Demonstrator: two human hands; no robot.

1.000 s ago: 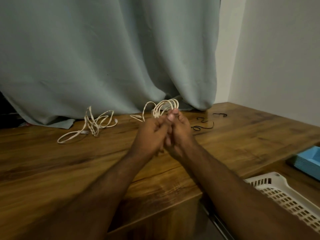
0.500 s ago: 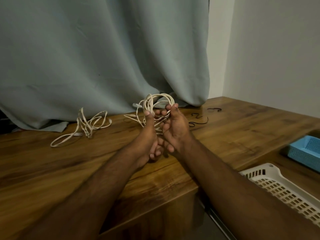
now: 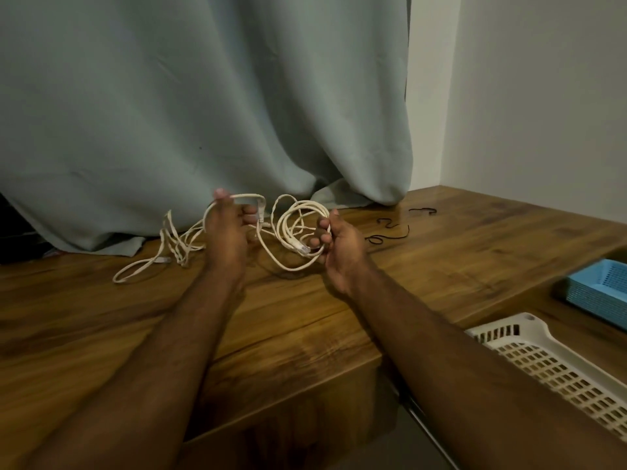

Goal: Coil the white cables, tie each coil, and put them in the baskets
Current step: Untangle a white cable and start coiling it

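Hands parted over the desk, drawing a loose end out of a half-made cable coil

A second earlier both hands had been pressed together in front of the curtain (image 3: 203, 96); here they stood apart, the right hand (image 3: 334, 242) gripping the white coil (image 3: 298, 228) by its right side, fingers curled round the loops, while the left hand (image 3: 225, 225), left of the coil, pinched the free end of the same cable and held it raised. The move suggested winding was unfinished and no tie was yet on. A second white cable (image 3: 163, 245) lay untouched on the desk (image 3: 101, 317) left of the coil; black ties (image 3: 390, 232) lay just right of it, and the white basket (image 3: 549, 364) and blue basket (image 3: 604, 286) waited far right.
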